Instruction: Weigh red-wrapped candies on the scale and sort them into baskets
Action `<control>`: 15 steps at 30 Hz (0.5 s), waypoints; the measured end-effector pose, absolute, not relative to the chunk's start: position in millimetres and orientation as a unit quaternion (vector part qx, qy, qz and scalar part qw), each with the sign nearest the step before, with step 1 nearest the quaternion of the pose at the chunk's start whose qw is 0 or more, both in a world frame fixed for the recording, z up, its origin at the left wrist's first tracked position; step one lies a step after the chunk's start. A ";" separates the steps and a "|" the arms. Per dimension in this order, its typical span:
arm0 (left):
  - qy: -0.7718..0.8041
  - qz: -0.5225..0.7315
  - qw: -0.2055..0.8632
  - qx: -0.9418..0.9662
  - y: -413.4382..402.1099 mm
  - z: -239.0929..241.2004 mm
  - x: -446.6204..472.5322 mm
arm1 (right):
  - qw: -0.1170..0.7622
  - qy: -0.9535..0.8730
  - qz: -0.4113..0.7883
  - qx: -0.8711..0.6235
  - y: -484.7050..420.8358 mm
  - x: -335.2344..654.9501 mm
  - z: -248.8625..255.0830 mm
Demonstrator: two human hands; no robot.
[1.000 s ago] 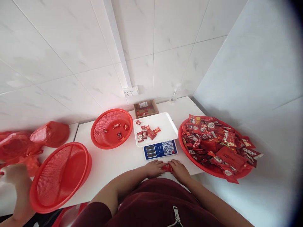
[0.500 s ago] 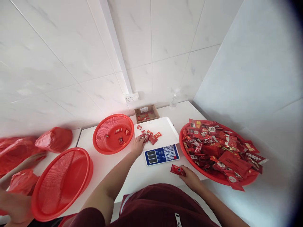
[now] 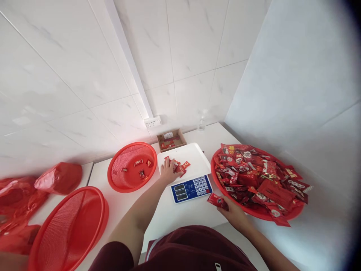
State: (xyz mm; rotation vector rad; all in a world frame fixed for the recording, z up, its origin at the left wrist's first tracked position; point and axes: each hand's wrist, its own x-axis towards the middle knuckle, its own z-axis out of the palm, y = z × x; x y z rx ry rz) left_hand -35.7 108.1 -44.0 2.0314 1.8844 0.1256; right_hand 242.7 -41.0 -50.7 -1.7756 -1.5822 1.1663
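My left hand [image 3: 168, 172] lies over the white tray [image 3: 191, 150] of a digital scale, fingers spread against a small pile of red snack packets [image 3: 183, 166]. Its palm hides part of the pile. Below the tray is the scale's blue panel [image 3: 191, 189] with keys and display windows. My right hand [image 3: 234, 213] is closed around a red snack packet [image 3: 216, 200], held between the panel and a large basin [image 3: 216, 177] heaped with similar red packets [image 3: 254, 180].
A red mesh basket [image 3: 113, 177] left of the scale holds several small packets. Another red basket [image 3: 104, 214] stands nearer, beside red plastic bags [image 3: 60, 177]. Behind the scale are a cardboard box [image 3: 180, 141] and a clear bottle [image 3: 202, 123] near the wall.
My left hand has spread its fingers and gathered the packets on the tray closer together. The right hand still holds its packet. A co-worker's hand at the far left has moved away from the bags.
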 end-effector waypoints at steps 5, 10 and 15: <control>0.676 0.042 0.174 0.714 91.8 -53.0 -22.9 | 0.275 -0.510 0.383 -0.719 -23.5 267.8 -48.9; 0.650 0.052 0.162 0.741 86.9 -46.5 -26.4 | 0.283 -0.516 0.221 -0.778 -6.2 286.8 -48.8; 0.543 0.039 0.122 0.830 86.1 -40.5 -19.8 | 0.273 -0.617 0.070 -0.735 -16.1 282.5 -68.6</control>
